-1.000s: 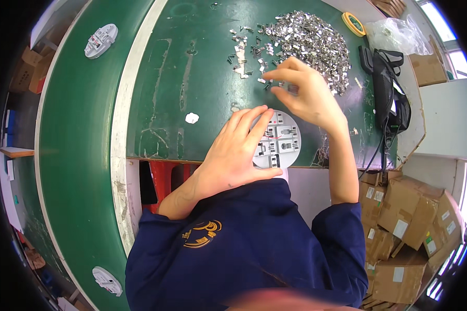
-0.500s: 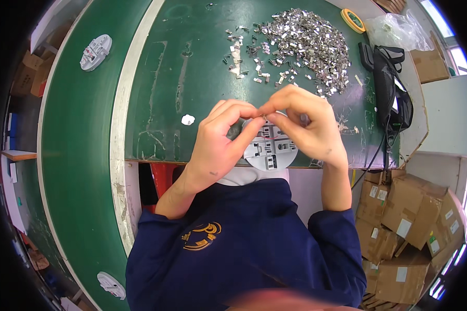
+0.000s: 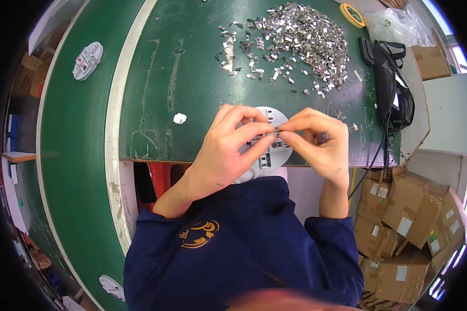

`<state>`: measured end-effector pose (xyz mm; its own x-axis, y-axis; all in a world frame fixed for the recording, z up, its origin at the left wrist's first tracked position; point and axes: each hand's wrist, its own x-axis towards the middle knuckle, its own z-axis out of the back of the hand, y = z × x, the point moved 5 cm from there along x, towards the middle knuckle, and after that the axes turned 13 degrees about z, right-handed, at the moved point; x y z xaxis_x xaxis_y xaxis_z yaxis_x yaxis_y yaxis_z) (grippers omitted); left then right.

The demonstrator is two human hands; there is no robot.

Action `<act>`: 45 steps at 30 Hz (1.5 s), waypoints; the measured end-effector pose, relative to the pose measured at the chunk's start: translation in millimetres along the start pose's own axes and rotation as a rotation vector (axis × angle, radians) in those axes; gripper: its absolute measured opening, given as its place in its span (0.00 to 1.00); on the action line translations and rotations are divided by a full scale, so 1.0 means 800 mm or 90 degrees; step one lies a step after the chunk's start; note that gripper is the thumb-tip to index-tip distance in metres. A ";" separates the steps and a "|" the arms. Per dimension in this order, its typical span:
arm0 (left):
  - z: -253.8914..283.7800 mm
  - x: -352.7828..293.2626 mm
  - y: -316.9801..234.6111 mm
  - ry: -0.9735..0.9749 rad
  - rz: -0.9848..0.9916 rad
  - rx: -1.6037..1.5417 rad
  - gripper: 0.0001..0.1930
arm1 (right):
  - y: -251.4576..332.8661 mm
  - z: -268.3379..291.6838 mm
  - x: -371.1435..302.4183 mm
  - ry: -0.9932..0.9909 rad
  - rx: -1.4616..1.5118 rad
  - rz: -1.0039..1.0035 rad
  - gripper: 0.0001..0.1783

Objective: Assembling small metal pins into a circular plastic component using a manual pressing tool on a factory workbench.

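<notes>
Green table [image 3: 155,78] — cardboard boxes [image 3: 410,228] beside it.

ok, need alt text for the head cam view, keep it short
Seen from above, a person's left hand and right hand pinch a small metal clip together over a round white plastic part on a green worktable. A pile of loose metal clips lies farther back, cardboard boxes at right.

Bare green table [image 3: 192,67] lies open left and far-left of the hands. The heap of small metal clips [image 3: 296,36] blocks far-right; a black bag [image 3: 392,93] crowds the right edge.
</notes>
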<state>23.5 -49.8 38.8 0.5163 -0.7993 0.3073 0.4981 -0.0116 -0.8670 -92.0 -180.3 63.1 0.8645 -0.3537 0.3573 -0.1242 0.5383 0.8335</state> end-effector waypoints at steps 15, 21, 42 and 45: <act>-0.008 -0.007 0.014 -0.003 0.067 0.069 0.09 | -0.006 -0.017 -0.023 -0.107 -0.217 0.193 0.09; -0.009 -0.006 0.015 -0.007 0.066 0.057 0.08 | -0.006 -0.018 -0.020 -0.109 -0.206 0.199 0.08; 0.005 -0.010 0.024 -0.018 0.084 0.004 0.09 | -0.005 -0.022 -0.003 0.018 -0.148 0.178 0.08; 0.008 -0.008 0.024 -0.022 0.099 -0.009 0.09 | -0.009 -0.023 0.002 0.028 -0.137 0.195 0.08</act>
<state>34.0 -41.1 22.3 0.6104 -0.7707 0.1826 0.4008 0.1017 -0.9105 -81.0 -170.6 49.4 0.8239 -0.1209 0.5536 -0.2790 0.7638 0.5820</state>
